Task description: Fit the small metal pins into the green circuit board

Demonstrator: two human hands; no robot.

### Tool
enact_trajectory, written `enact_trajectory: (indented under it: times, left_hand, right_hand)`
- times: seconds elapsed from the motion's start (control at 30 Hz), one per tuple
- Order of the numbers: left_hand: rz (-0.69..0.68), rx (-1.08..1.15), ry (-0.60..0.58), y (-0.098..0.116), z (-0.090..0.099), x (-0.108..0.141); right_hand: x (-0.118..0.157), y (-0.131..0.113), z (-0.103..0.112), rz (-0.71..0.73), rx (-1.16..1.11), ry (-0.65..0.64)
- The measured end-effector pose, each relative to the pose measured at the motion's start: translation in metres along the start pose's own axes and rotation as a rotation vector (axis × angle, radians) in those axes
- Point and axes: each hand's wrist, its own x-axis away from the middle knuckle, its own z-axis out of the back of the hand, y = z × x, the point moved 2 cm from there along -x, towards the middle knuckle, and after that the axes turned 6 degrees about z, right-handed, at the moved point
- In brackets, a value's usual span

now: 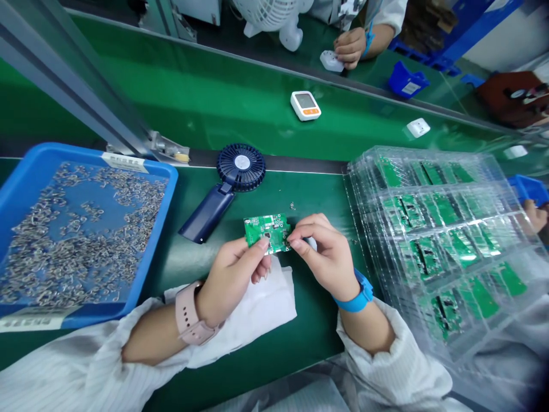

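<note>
A green circuit board (266, 227) is held above the table near the middle of the view. My left hand (231, 277) grips its lower left part, thumb on top. At the board's right edge, the thumb and index finger of my right hand (322, 252) are pinched together; whatever lies between them is too small to make out. Small metal pieces (292, 206) lie on the green table just behind the board. A white cloth (274, 300) is spread beneath my hands. Many small metal clips (86, 269) fill a blue tray (160, 229) at the left.
A dark blue handheld fan (208, 212) lies behind my left hand. Stacked clear plastic trays (364, 171) with green boards stand at the right. Beyond the belt with a white-orange device (306, 106), another person's hand (350, 48) touches a white part. A metal post rises back left.
</note>
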Motion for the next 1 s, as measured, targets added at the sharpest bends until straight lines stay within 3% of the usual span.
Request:
enact_trajectory:
  times: [0.4,1.0]
  left_hand:
    - [0.021,0.014,0.007,0.000,0.000,0.001]
    - [0.064,0.090,0.059,0.005,-0.001,-0.002]
  right_hand:
    - [0.003,0.002,-0.008,-0.007,0.044,0.018]
    - [0.006,0.002,-0.017,0.114,0.140,0.018]
